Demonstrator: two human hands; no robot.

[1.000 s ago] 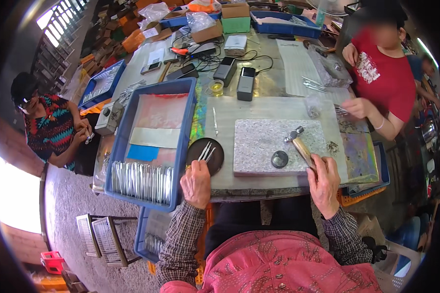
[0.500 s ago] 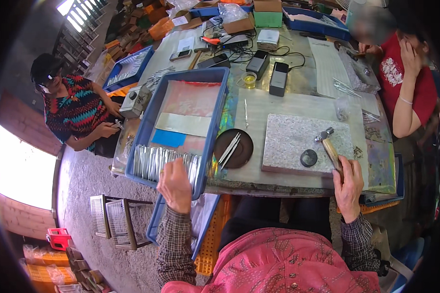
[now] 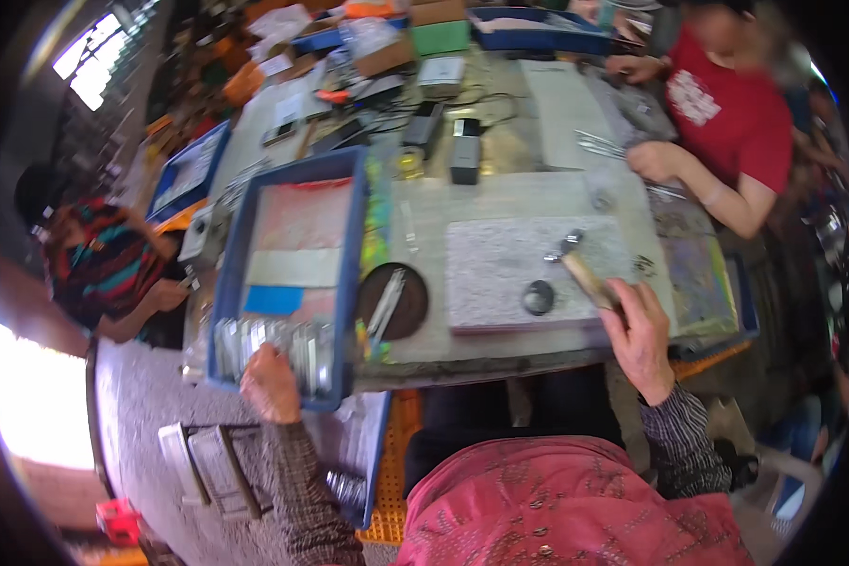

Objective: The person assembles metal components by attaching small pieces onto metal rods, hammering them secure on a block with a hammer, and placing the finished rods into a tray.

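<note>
My right hand [image 3: 640, 340] is wrapped round the wooden handle of a hammer [image 3: 587, 281], whose metal head hovers over or rests on the right part of a speckled stone slab [image 3: 491, 253]; which one, I cannot tell. Beside the head, a dark round metal block [image 3: 539, 298] sits on the slab. My left hand [image 3: 272, 385] has its fingers curled down at the near end of a blue tray [image 3: 357, 217]. Under them stands a row of slender silver metal pieces [image 3: 313, 351], tweezer-like in shape. Blur hides what those fingertips grip.
A dark round dish [image 3: 411, 300] with several slender pieces lies between tray and slab. Grey boxes [image 3: 465, 156] and cables stand farther back. One co-worker in red [image 3: 726, 113] sits at the right, another in a patterned top [image 3: 104, 264] at the left. A stool [image 3: 212, 462] stands lower left.
The whole view has turned, shifting the table leftward in it. My left hand has moved left along the row of metal pieces. The right-hand co-worker's raised hand has come down to the table.
</note>
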